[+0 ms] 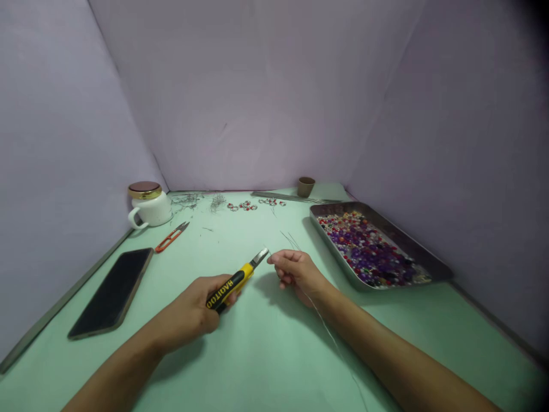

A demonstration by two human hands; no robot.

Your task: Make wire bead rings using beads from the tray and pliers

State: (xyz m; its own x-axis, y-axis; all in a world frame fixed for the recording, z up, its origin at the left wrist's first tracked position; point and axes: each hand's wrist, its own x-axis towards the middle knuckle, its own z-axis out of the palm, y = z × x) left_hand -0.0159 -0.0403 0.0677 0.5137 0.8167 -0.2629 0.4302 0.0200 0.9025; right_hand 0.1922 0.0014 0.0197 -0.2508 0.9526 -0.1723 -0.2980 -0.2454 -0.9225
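"Right, what are the big edges on your feed?"

"From where I sit, pale walls (274,103) fill the top and both sides of the frame. They meet a green tabletop (249,360) whose back edge crosses the middle. A raised metal tray (409,243) of mixed beads (373,252) takes the right side, its near edge well apart from my right wrist."

"And on the left?"

"A dark phone (112,293) lies slanted; a strip of green gives me room between it and my left forearm."

"Grips?"

"My left hand (199,306), left of lower centre, is wrapped round yellow-and-black pliers (231,289), their tips at frame centre, just beside the right fingertips. I can't tell whether the jaws are biting anything. My right hand (298,273) is narrowed to a pinch on a thin wire (318,312), which trails to the bottom edge, right of centre."

"Smaller stuff?"

"A lidded white mug (156,209) stands mid-left by the wall, with orange snips (171,237) near it. A small brown cup (306,187) sits at the back, right of centre, then beaded pieces (247,206) left of it."
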